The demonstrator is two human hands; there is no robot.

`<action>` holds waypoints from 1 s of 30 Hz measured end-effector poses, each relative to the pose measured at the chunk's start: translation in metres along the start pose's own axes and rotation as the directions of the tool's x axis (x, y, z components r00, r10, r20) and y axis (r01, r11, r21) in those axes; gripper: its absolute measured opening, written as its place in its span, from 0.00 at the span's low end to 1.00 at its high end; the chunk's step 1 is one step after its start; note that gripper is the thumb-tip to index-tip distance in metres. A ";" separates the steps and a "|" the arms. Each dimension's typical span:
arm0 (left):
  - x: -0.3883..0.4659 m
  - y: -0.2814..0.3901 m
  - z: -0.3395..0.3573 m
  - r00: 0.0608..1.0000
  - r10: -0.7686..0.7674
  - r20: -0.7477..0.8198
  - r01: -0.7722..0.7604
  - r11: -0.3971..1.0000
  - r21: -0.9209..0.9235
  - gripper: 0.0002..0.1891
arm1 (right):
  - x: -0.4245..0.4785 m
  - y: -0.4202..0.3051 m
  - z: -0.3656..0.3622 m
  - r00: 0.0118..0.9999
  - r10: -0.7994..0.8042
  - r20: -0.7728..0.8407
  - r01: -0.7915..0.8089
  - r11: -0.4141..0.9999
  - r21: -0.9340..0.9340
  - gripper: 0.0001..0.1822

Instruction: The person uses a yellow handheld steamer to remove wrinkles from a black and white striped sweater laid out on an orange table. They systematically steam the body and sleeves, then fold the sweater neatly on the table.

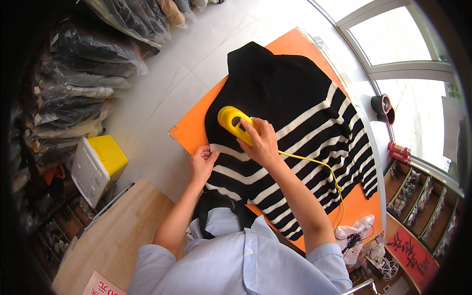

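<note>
A black knitted sweater point(273, 84) with cream stripes lies spread over an orange table mat point(195, 127). My right hand point(261, 142) is wrapped around a yellow corded fabric shaver point(228, 115), its index finger on the dark part of the top. The shaver's round head rests on the black part of the sweater, near its left side; its underside is hidden. At the left edge, by the uppermost cream stripe there, my left hand point(202, 162) pinches the knit between thumb and fingers.
The yellow cord point(332, 169) runs right, then down to a white plastic bag point(356, 236) with a dark cable. Bagged garments point(84, 70) hang at left above a yellow-lidded storage box point(110, 155). A wooden counter point(121, 225) stands lower left; sorting trays point(409, 195) line the right.
</note>
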State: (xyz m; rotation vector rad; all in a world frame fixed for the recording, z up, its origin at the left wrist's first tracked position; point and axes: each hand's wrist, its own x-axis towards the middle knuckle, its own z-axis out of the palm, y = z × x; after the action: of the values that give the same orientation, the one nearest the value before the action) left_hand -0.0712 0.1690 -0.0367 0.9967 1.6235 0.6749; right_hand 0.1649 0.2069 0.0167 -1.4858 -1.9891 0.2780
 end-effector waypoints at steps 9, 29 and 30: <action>-0.055 -0.037 -0.023 0.979 0.029 0.201 -0.054 0.991 0.119 0.13 | 0.005 0.004 0.009 0.996 0.061 -0.059 -0.064 0.997 -0.049 0.41; -0.065 -0.110 -0.037 0.990 0.013 0.140 -0.021 0.998 0.057 0.17 | -0.107 -0.030 -0.047 0.975 -0.035 0.221 0.022 0.998 0.062 0.42; -0.066 -0.106 -0.037 0.991 0.024 0.132 -0.032 0.998 0.063 0.16 | -0.127 -0.036 -0.052 0.964 -0.071 0.255 0.049 0.994 0.093 0.42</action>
State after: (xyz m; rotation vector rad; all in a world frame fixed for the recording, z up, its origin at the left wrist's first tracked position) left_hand -0.1291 0.0614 -0.0824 1.0898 1.5270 0.5666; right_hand 0.1882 0.0670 0.0305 -1.3898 -2.1914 0.5483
